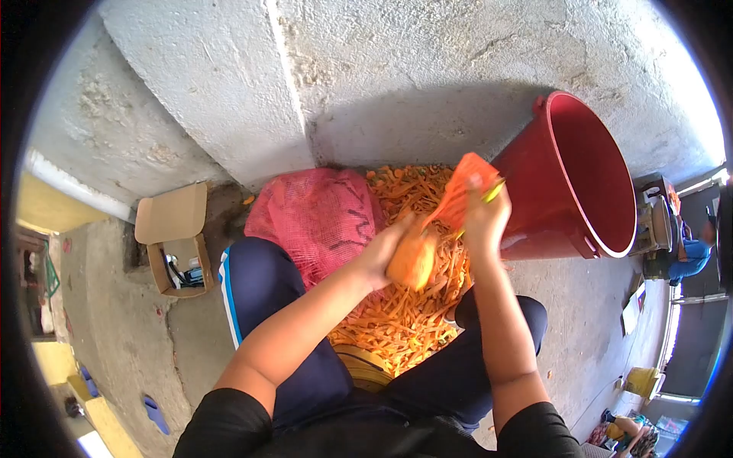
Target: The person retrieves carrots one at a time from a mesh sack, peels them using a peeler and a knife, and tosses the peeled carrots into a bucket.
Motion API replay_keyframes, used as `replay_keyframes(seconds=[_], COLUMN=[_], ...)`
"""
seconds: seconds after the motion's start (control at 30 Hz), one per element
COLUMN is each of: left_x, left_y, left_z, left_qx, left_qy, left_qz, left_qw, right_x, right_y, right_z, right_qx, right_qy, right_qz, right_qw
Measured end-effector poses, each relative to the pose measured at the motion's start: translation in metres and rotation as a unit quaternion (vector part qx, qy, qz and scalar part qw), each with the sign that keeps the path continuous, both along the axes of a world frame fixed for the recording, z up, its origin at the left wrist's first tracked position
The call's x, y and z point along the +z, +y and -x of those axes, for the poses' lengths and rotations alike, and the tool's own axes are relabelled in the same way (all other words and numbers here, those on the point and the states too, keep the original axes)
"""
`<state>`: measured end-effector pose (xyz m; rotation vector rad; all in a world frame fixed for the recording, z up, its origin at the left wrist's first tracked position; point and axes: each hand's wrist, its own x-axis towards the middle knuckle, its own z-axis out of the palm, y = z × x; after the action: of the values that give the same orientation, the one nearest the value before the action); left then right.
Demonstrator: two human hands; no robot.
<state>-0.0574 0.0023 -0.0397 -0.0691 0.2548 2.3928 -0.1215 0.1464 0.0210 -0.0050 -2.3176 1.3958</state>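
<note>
Two bare hands raised above a heap of orange peelings (424,332), between two bent knees. Left hand (388,248): fingers clamped round an orange vegetable (412,262), located low and just in front of the wrist line, over the heap. Right hand (486,217): fingers curled together on a thin yellow-green item (495,191), exact kind not discernible. Beside same fingers, a red-orange slatted piece (463,187), blurred; whether gripped or merely touching, cannot tell.

Behind and left of the heap, a pink mesh sack (313,214), bulging, dark marks on its side. To the right, a red bucket (527,195), tilted, mouth facing right, near the wall (412,99). Under the near edge of the heap, part of a yellow container (359,366). Farther left on the floor (130,305), an open cardboard box (179,256) with small items inside. At far right, a person (691,256) in blue.
</note>
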Motion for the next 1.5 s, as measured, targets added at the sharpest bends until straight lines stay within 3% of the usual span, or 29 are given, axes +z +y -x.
replay_keyframes(seconds=[0.03, 0.1, 0.27, 0.37, 0.47, 0.57, 0.6, 0.7, 0.73, 0.97, 1.0, 1.1, 1.13, 1.23, 1.27, 1.37, 1.5], left_x=[0.025, 0.033, 0.021, 0.011, 0.024, 0.027, 0.027, 0.015, 0.013, 0.036, 0.035, 0.028, 0.038, 0.031, 0.032, 0.026, 0.017], left_y=[0.004, 0.010, -0.005, -0.010, -0.008, -0.005, -0.003, 0.001, 0.002, 0.003, 0.003, -0.003, -0.001, 0.003, 0.001, -0.007, -0.008], left_z=[-0.012, -0.025, -0.009, 0.000, -0.001, -0.002, -0.002, 0.002, 0.002, 0.002, 0.003, -0.001, -0.012, -0.021, -0.021, -0.012, -0.004], left_qx=[-0.021, -0.024, 0.026, 0.000, 0.026, 0.054, 0.064, 0.074, 0.079, 0.085, 0.087, 0.034, -0.005, -0.014, 0.004, 0.018, 0.044], left_qy=[0.009, 0.038, -0.102, -0.046, -0.100, -0.124, -0.130, -0.104, -0.103, -0.075, -0.073, 0.099, 0.020, 0.043, 0.000, -0.082, -0.109], left_qz=[0.107, 0.177, 0.030, 0.041, 0.062, 0.068, 0.064, 0.069, 0.087, 0.164, 0.171, 0.194, 0.170, 0.148, 0.122, 0.058, 0.100], left_qw=[0.994, 0.983, 0.994, 0.998, 0.993, 0.989, 0.987, 0.989, 0.988, 0.980, 0.979, 0.975, 0.985, 0.988, 0.993, 0.995, 0.988], right_x=[0.002, 0.001, 0.008, 0.023, 0.030, 0.017, 0.015, 0.018, 0.024, 0.024, 0.017, -0.003, 0.003, -0.010, 0.009, 0.021, 0.026], right_y=[0.015, 0.033, 0.018, -0.002, -0.020, -0.025, -0.028, -0.030, -0.031, -0.027, -0.027, -0.010, -0.005, 0.021, 0.016, 0.015, -0.012], right_z=[0.019, 0.037, 0.018, -0.006, -0.030, -0.039, -0.041, -0.044, -0.047, -0.036, -0.033, -0.006, 0.002, 0.031, 0.026, 0.015, -0.022], right_qx=[-0.071, -0.086, 0.031, 0.114, 0.182, 0.190, 0.194, 0.208, 0.198, 0.161, 0.152, 0.088, 0.053, -0.039, -0.046, 0.034, 0.165], right_qy=[-0.022, 0.004, -0.021, -0.053, -0.041, -0.023, -0.031, -0.032, -0.043, -0.060, -0.014, -0.010, -0.030, -0.034, -0.069, -0.068, -0.060], right_qz=[-0.018, 0.038, 0.126, 0.192, 0.168, 0.054, 0.079, 0.014, -0.016, 0.057, 0.032, 0.047, 0.038, -0.016, 0.071, 0.147, 0.166], right_qw=[0.997, 0.996, 0.991, 0.973, 0.968, 0.980, 0.977, 0.978, 0.979, 0.984, 0.988, 0.995, 0.997, 0.999, 0.994, 0.986, 0.970])
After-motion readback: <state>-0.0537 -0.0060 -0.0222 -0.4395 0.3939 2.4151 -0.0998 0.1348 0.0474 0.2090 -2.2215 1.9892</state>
